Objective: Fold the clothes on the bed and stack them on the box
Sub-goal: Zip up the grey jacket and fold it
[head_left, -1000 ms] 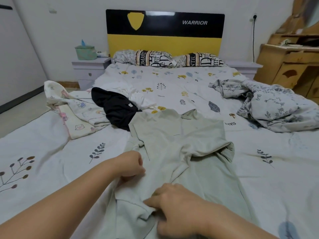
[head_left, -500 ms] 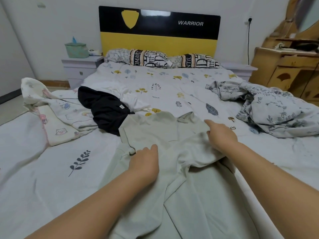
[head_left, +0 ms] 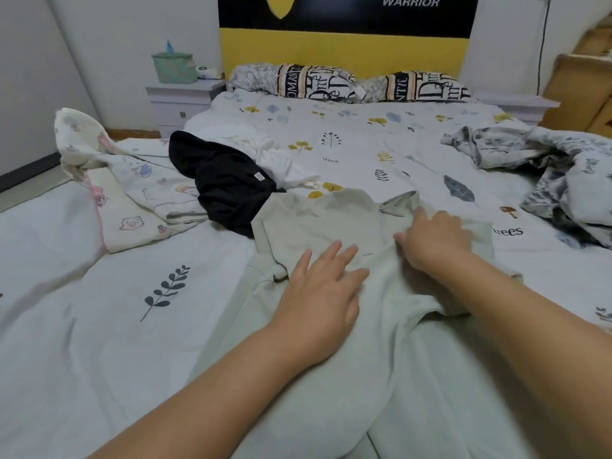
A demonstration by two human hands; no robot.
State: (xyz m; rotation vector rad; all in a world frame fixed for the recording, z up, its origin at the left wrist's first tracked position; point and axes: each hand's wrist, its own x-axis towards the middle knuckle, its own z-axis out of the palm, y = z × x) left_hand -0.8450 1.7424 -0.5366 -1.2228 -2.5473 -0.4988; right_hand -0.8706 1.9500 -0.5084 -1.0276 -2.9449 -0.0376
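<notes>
Left hand (head_left: 323, 293) flat on shirt (head_left: 318, 226)

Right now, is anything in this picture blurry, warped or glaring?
Head view: the hands, left and right, look soft with slight motion blur; wide-angle distortion bends the edges of the leaf-print white bed sheet; glare streaks the glossy black-and-yellow headboard; lighting is even, shadows faint.

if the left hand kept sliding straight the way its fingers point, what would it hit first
The left hand lies flat on the pale green garment, fingers aimed up and slightly right. It would probably first meet the garment's collar, with the right hand close beside that line.
</notes>
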